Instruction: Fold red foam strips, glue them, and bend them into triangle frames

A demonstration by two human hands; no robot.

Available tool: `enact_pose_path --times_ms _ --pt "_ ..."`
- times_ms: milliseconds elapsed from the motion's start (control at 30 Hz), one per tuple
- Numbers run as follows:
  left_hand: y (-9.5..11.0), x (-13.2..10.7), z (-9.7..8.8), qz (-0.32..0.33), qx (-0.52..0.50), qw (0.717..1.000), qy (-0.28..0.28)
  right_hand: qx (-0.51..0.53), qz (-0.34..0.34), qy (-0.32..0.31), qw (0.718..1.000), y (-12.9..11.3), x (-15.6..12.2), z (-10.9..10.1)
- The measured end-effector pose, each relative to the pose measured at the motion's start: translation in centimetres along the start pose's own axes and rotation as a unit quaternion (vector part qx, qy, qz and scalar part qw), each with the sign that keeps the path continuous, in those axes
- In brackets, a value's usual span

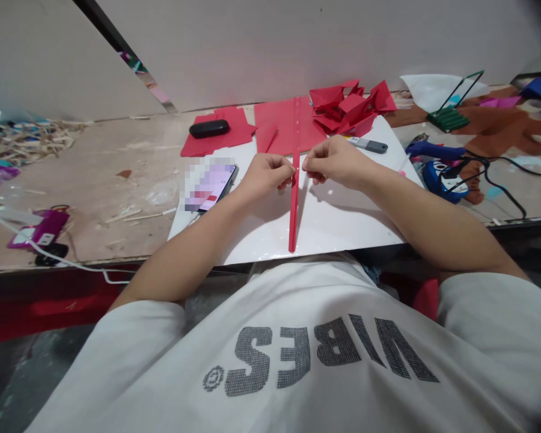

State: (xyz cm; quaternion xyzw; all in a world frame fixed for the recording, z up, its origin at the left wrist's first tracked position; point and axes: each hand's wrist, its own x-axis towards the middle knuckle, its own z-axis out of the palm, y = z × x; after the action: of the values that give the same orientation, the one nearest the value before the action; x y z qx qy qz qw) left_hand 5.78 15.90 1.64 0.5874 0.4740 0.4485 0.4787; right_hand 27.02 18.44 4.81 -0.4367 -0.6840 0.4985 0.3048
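A long, narrow red strip (pixel 294 213) runs away from me over the white board (pixel 252 234), with small pale dots along its far half. My left hand (pixel 268 174) is closed, its thumb and fingertips pinching the strip's left edge near the middle. Just right of the strip, my right hand (pixel 331 161) is closed too, thumb against fingers; anything tiny between them is too small to make out. Beyond the hands lies flat red paper (pixel 277 120), under the strip's far end. A phone (pixel 214 186) with a lit screen rests left of my left hand.
Folded red paper pieces (pixel 351 108) are heaped at the back, near a grey-handled cutter (pixel 372 145). A black case (pixel 209 128) sits on red sheets. At right are a blue glue gun (pixel 437 150), cables and a green stand (pixel 448 119). Shavings (pixel 40 141) litter the left.
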Motion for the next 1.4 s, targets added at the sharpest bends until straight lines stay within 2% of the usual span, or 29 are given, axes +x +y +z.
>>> enact_pose_path --times_ms 200,433,567,800,1000,1233,1400 --pt "0.2 0.2 -0.3 -0.018 -0.019 1.0 0.016 0.021 -0.007 0.043 0.999 1.0 1.4 -0.9" --pt "0.2 0.1 0.1 -0.03 -0.034 0.999 0.014 -0.045 -0.052 0.015 0.998 1.0 0.4 0.5" --pt "0.0 0.1 0.0 -0.024 -0.03 0.999 0.015 -0.029 -0.068 -0.008 0.997 1.1 0.3 1.0" --pt "-0.7 0.3 -0.4 0.004 -0.018 1.0 -0.009 0.053 -0.044 -0.005 0.998 1.8 0.7 1.7" --pt "-0.6 0.3 -0.4 -0.006 -0.014 1.0 -0.006 0.03 -0.043 -0.006 0.999 1.3 0.2 1.9" --pt "-0.3 0.0 -0.6 -0.012 0.021 0.999 -0.043 0.02 -0.034 0.027 0.999 1.7 0.6 2.5" --pt "-0.5 0.0 -0.6 -0.014 0.011 0.998 -0.052 0.028 -0.037 0.039 0.998 1.4 0.4 2.7"
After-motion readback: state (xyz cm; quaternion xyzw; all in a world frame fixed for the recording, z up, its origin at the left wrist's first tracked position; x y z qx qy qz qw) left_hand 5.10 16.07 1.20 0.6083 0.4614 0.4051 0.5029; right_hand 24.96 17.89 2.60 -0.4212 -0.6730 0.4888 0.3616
